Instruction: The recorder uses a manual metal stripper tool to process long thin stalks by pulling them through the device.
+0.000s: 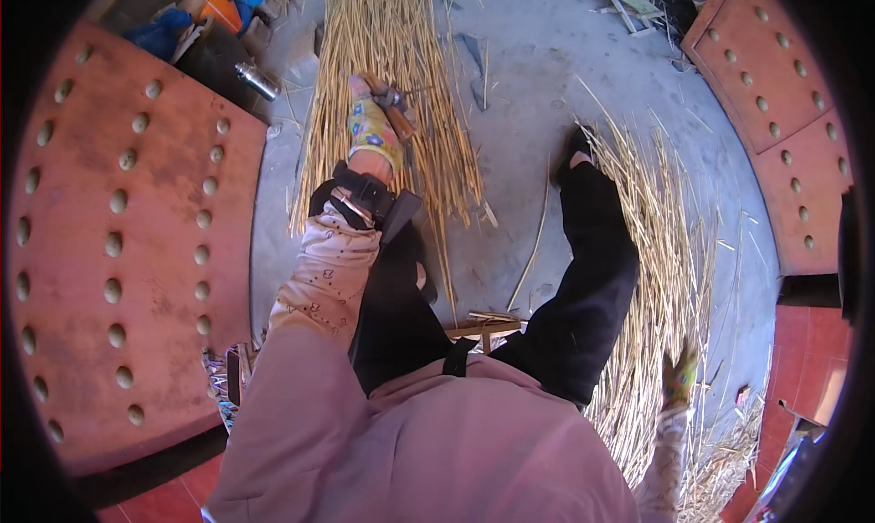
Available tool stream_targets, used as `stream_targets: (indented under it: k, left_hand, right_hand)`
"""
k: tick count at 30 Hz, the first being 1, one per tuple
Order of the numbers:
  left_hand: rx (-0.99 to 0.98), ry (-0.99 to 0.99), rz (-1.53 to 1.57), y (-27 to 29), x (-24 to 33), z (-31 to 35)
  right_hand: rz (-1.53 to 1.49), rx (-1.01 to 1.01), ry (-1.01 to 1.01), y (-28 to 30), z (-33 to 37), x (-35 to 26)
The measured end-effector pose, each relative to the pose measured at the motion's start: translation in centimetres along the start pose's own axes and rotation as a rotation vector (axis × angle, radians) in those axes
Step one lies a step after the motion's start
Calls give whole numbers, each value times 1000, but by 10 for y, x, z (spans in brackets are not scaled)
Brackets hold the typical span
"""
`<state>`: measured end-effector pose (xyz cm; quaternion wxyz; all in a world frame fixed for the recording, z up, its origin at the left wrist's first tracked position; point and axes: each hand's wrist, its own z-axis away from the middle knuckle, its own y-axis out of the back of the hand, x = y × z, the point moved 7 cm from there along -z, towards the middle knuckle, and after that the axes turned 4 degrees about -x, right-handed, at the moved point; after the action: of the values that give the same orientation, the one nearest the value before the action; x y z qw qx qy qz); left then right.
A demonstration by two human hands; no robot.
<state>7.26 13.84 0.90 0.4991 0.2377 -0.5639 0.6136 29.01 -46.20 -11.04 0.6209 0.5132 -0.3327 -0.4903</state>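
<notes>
My left hand (pixel 371 127), in a flowered glove, reaches out over the far bundle of long, straw-coloured stalks (pixel 428 158). It appears closed on a small tool (pixel 399 120) with a brown wooden body and a grey metal part; the tool's exact kind does not show. A black band with a device (pixel 365 193) is strapped round this wrist, over a pale printed sleeve. Low on the right, my right hand (pixel 680 377), also in a flowered glove, is at the edge of the near stalk pile (pixel 652 250). Motion blurs its fingers, so their grip cannot be made out.
Studded reddish door leaves (pixel 164 222) stand at left and right (pixel 775 104). A shiny metal flask (pixel 258 81) lies near a dark container (pixel 219 63) at the upper left. Between my legs is a wooden piece (pixel 488 326). Loose stalks and scraps litter the grey floor (pixel 529 95).
</notes>
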Motion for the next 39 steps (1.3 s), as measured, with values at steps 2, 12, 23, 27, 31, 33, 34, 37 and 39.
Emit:
stream_targets:
  k: [2,12,23,27,31,33,34,37,39]
  left_hand:
    - [-61,107,-9,2,-17,-3]
    - [-183,-41,-450,39,-13,18]
    - [-61,551,9,55,-16,37]
    - [-120,563,17,48,-13,41]
    - [-150,626,39,56,-38,52]
    - [-141,623,47,53,-48,62]
    - [-161,610,55,50,-50,67]
    - [-198,588,-148,53,-58,85]
    - [-306,700,-287,51,-78,105]
  right_hand:
    - [-321,324,367,59,-39,-77]
    - [-958,-836,316,-177,-190,-427]
    - [287,-473,627,-353,-213,-482]
    - [225,-378,679,-318,-224,-480]
    - [-888,-1273,797,-240,-155,-493]
    - [-1185,-1477,715,-181,-116,-497]
    - [-1187,-1474,631,-155,-95,-498]
    - [-1292,-1396,525,-77,-40,-492]
    - [-1402,-1377,467,-65,-27,-470]
